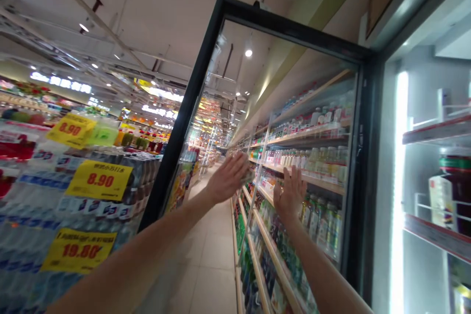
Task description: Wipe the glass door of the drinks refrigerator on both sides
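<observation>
The open glass door [292,29] of a refrigerated cabinet, with a dark frame, stands before me. My left hand [230,176] reaches from the lower left to the glass, fingers stretched out and flat, slightly blurred. A pale, blurred patch shows beside its fingertips; I cannot tell whether it is a reflection or a thin item under the hand. Farther right, my right hand [290,194] is held up at the same pane, fingers upright and spread. Nothing shows in it. Whether both palms touch the glass is hard to tell.
At the right, the lit cabinet holds a dark bottle [456,191] on a shelf [437,235]. Stacked bottle packs with yellow price signs [99,180] stand at the left. Shelves of drinks [320,157] and a tiled aisle floor [206,265] appear in the pane.
</observation>
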